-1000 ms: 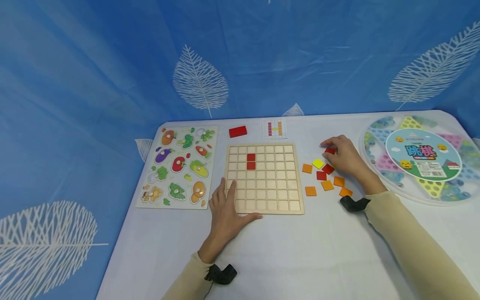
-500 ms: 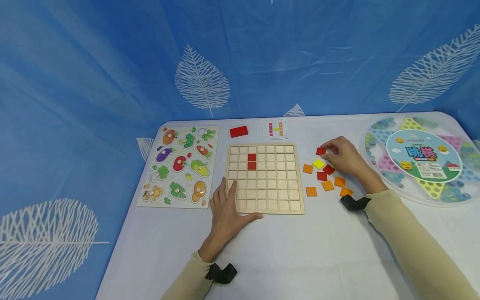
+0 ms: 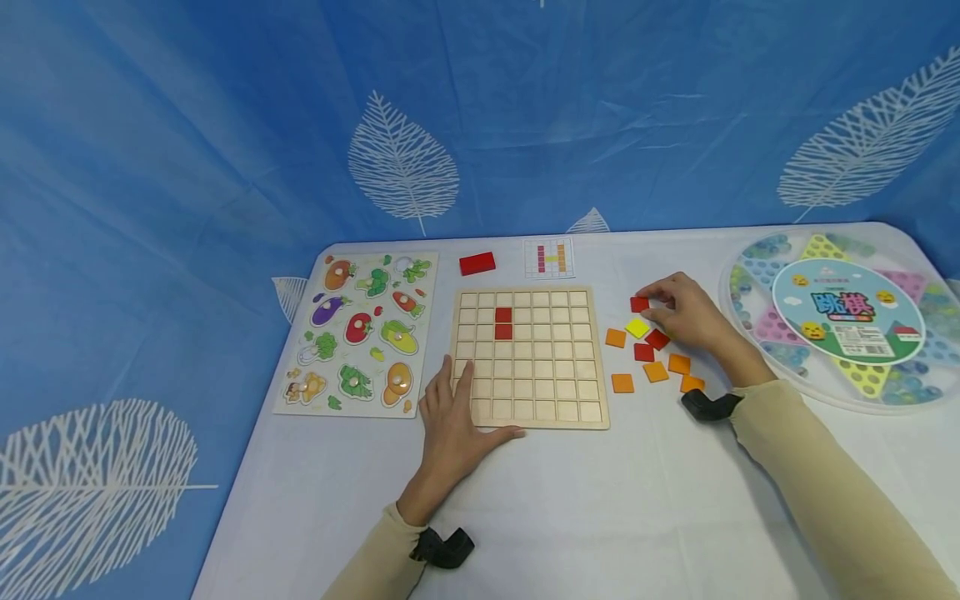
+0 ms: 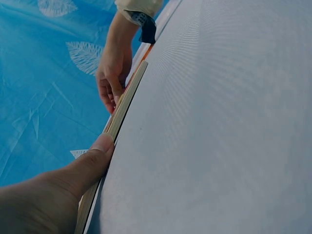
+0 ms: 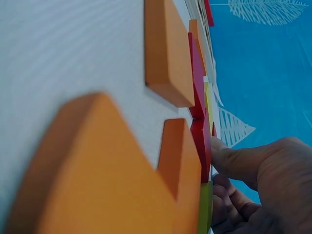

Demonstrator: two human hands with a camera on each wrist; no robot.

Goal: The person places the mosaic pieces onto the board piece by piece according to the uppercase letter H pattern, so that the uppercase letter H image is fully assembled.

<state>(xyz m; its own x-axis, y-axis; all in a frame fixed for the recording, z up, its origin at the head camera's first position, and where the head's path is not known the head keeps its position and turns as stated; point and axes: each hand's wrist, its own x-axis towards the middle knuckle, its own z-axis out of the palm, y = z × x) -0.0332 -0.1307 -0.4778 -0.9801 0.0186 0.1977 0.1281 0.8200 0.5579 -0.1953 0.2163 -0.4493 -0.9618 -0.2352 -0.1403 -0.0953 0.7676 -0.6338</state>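
Note:
My left hand [image 3: 453, 429] lies spread at the near left corner of a wooden grid board [image 3: 543, 412]. Its thumb touches the board's front edge, also seen in the left wrist view. Two red tiles [image 3: 503, 323] sit one above the other in the board's upper cells. To the right of the board, my right hand [image 3: 686, 312] pinches another red tile [image 3: 638, 304] between thumb and fingers, low over the table. Close by lie a yellow tile [image 3: 637, 327], two more red tiles [image 3: 643, 352] and several orange tiles [image 3: 656, 371]. The right wrist view mostly hides the pinched tile.
A vegetable puzzle board [image 3: 352, 333] lies left of the grid. Behind the grid are a red block [image 3: 477, 263] and a small pattern card [image 3: 548, 258]. A large round game box [image 3: 840, 312] stands on the right. A blue leaf-print curtain [image 3: 525, 125] hangs behind.
My right hand has brought the red tile slightly left, out from under the fingers, and it now shows beside the yellow tile. The left hand and the board stay in place.

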